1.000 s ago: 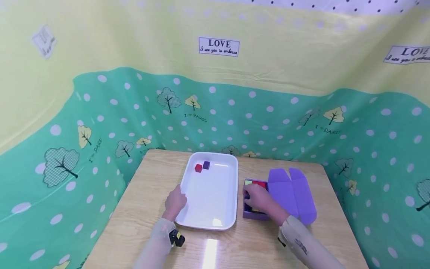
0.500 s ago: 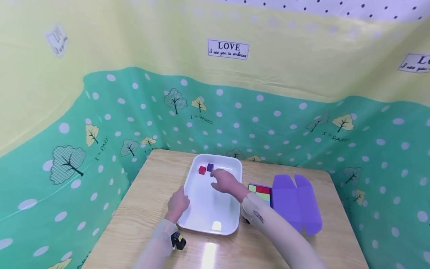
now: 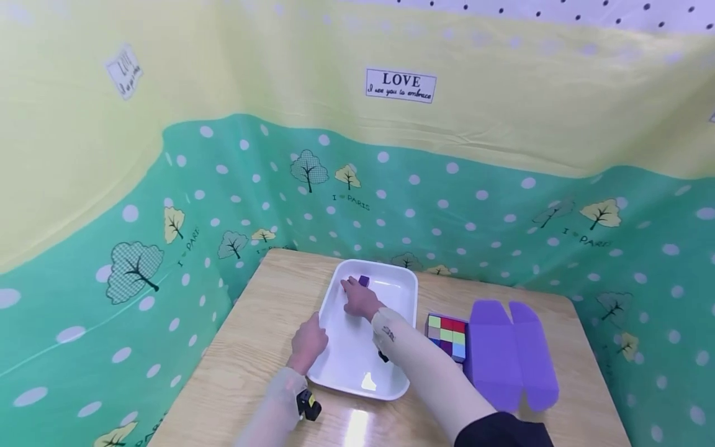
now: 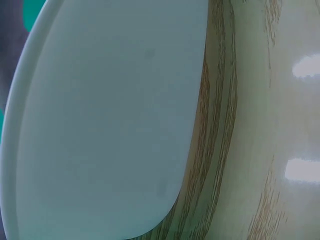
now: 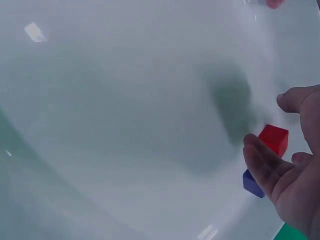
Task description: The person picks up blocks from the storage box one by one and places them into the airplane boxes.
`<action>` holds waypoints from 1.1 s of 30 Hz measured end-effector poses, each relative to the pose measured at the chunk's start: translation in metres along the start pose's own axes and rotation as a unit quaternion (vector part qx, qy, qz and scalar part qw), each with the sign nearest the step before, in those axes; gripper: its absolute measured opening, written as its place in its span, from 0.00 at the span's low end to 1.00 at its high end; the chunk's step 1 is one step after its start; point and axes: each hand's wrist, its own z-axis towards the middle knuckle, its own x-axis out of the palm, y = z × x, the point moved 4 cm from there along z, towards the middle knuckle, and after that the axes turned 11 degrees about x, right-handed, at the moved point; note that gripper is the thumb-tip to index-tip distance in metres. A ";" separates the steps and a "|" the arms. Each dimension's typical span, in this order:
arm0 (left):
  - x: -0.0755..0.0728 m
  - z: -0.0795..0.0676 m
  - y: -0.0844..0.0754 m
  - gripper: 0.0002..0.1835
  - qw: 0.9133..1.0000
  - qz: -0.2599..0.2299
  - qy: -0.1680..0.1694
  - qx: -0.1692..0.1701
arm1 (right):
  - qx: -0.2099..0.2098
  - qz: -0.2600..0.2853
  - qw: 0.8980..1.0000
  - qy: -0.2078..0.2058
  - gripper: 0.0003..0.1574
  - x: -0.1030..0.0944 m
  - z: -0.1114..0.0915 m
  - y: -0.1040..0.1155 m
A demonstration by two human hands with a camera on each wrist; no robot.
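Note:
A white tray lies on the wooden table, and my left hand grips its left rim. Only tray and table show in the left wrist view. Over the tray's far left part reaches my right hand, its fingers extended and the thumb apart. Close by those fingers, a red cube shows in the right wrist view, partly covered by the hand. Beside it sits a dark purple cube. Whether the right hand touches the red cube, I cannot tell. Nothing visible is held in it.
Right of the tray stands a purple box with its lid folded open to the right. Several coloured cubes fill it in rows. Patterned cloth surrounds the wooden table at the back and sides.
My right hand has left the cube box and crossed leftward into the tray, reaching the red cube. My left hand has stayed on the rim. The head view has shifted slightly.

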 end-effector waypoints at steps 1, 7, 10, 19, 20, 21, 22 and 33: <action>0.001 -0.001 -0.002 0.21 1.000 -0.004 -0.001 0.003 | 0.005 -0.005 1.000 0.001 0.46 0.003 0.002 -0.001; 0.007 -0.004 -0.010 0.20 1.000 -0.011 -0.003 0.005 | 0.025 -0.030 0.999 -0.011 0.40 0.011 0.009 -0.010; 0.009 -0.005 -0.012 0.21 1.000 -0.015 -0.003 0.004 | 0.025 -0.048 0.998 -0.017 0.33 0.011 0.010 -0.015; 0.010 -0.004 -0.012 0.21 1.000 -0.002 -0.002 0.003 | -0.009 -0.112 0.993 -0.038 0.30 0.013 0.017 -0.021; 0.010 -0.004 -0.012 0.21 1.000 -0.005 0.001 0.004 | -0.013 -0.113 0.993 -0.040 0.25 0.014 0.017 -0.022; 0.010 -0.004 -0.012 0.21 1.000 -0.009 0.002 0.005 | -0.017 -0.108 0.993 -0.043 0.21 0.016 0.017 -0.022; 0.010 -0.004 -0.012 0.22 1.000 -0.009 0.003 0.006 | -0.021 -0.096 0.994 -0.046 0.17 0.016 0.017 -0.022; 0.000 -0.002 -0.001 0.22 1.000 0.002 0.008 -0.012 | -0.052 0.033 0.997 -0.053 0.11 -0.012 -0.003 -0.014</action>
